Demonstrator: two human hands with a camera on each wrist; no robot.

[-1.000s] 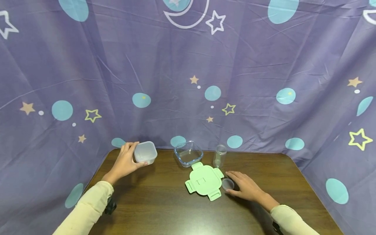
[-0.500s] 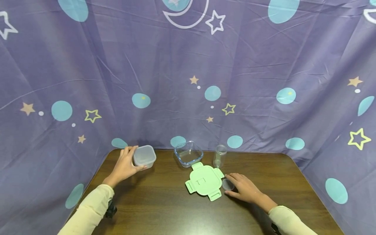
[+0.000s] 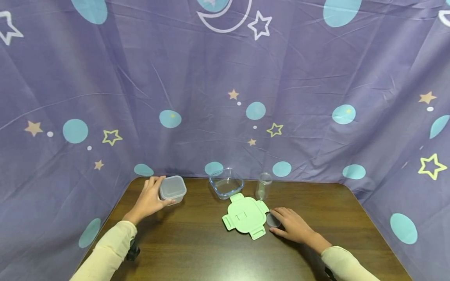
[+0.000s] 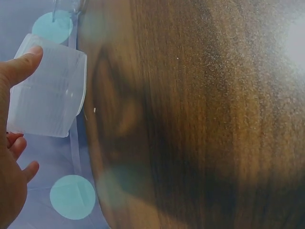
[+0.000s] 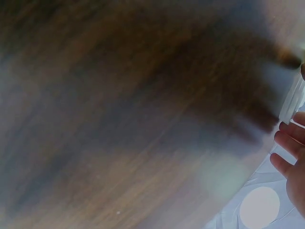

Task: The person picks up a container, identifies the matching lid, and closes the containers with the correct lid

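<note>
Translucent plastic forms the square tub (image 3: 172, 188), well left of the green lid (image 3: 247, 215); the left hand (image 3: 149, 198) grips it, now lower and more level, as if nearly set down. Just right of that lid, the right hand (image 3: 292, 226) holds a small round piece (image 3: 273, 220) between fingers and thumb.

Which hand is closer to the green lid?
Right: the right hand is just right of the green lid; the left hand is farther off, to its left, holding a plastic box.
</note>
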